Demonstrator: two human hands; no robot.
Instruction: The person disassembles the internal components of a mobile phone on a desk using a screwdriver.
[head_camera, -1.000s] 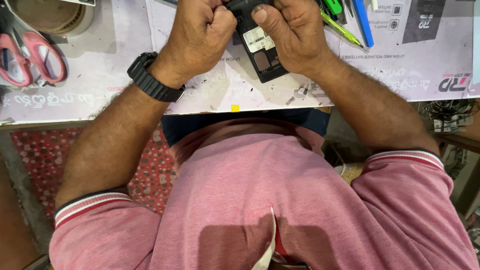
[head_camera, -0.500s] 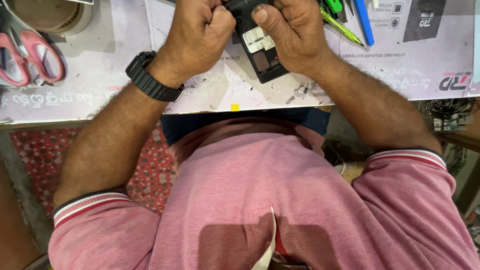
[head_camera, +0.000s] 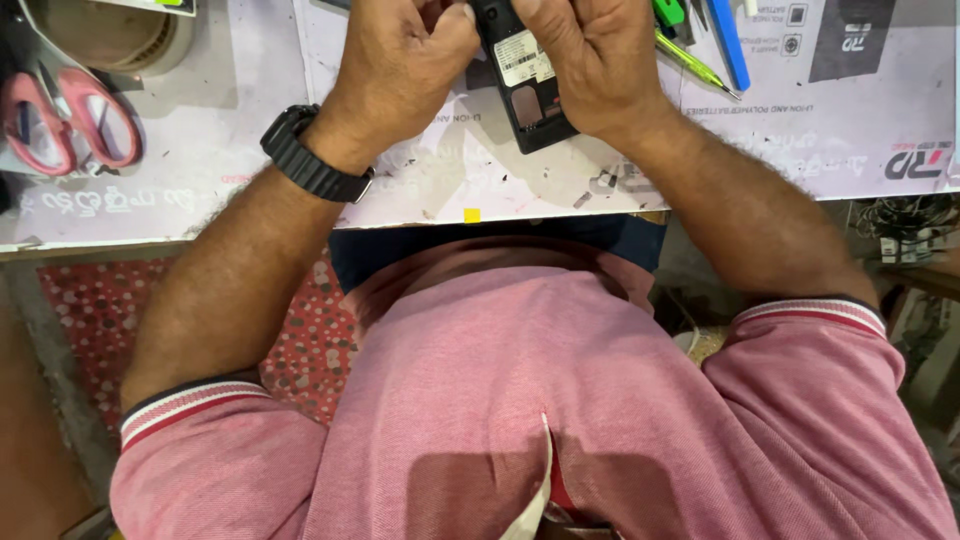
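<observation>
1. Phone (head_camera: 528, 95): small black handset with its back cover off, lying at the far middle of the table (head_camera: 200, 180), its near end pointing at the table's near edge; a white label and an open compartment show on its back.
2. Left hand (head_camera: 405, 60): curled into a loose fist at the phone's left side, fingers folded tight together, thumb tip pressed against the phone's upper left edge.
3. Right hand (head_camera: 590, 60): curled over the phone's right side, fingers folded together, thumb laid on the phone's top end.
4. Wristwatch (head_camera: 315, 158): black, with a ribbed strap, on the left wrist.
5. Scissors (head_camera: 65, 115): pink handles, far left on the table, well apart from the hands.
6. Tape roll (head_camera: 120, 35): brown, far left, just beyond the scissors.
7. Pens (head_camera: 710, 50): one blue, one green, just right of the right hand.
8. Shirt (head_camera: 540, 400): pink, with striped sleeve cuffs, filling the near part of the view.
</observation>
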